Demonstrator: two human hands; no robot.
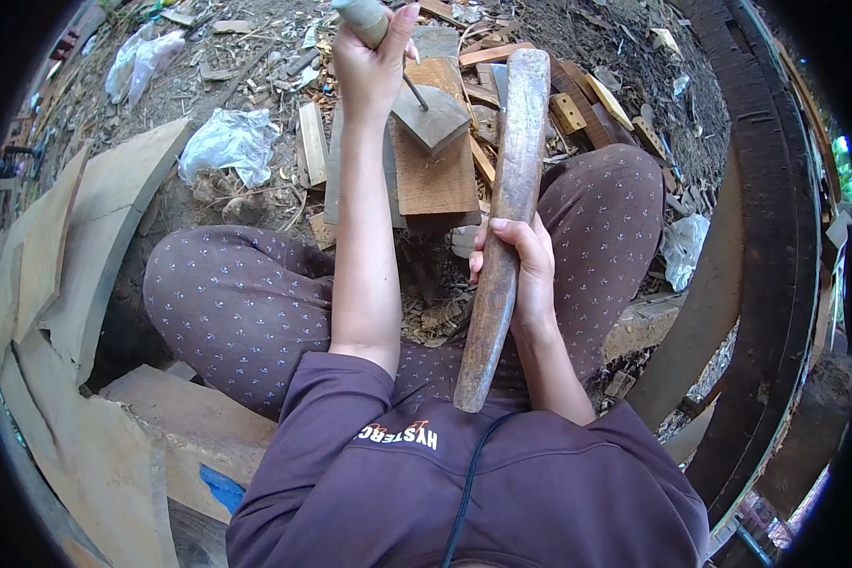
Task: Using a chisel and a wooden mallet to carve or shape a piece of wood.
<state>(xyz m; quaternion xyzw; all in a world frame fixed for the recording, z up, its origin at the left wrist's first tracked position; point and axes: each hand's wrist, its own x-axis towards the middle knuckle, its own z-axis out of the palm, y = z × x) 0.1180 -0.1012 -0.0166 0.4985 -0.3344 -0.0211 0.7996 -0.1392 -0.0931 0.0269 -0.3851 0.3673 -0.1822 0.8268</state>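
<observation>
My left hand (372,71) is closed on the pale grey handle of a chisel (360,14), raised at the top middle. The chisel's thin metal shaft points down onto a small squarish wooden block (431,130), set cornerwise on a reddish-brown board (435,185). My right hand (521,265) grips a long, worn wooden stick (521,123) held lengthwise, its upper end beside the block and its lower end over my lap.
I sit cross-legged among wood scraps (568,114) and dirt. Large pale planks (104,256) lean at the left, dark curved timbers (757,237) stand along the right, and crumpled plastic bags (227,142) lie on the ground.
</observation>
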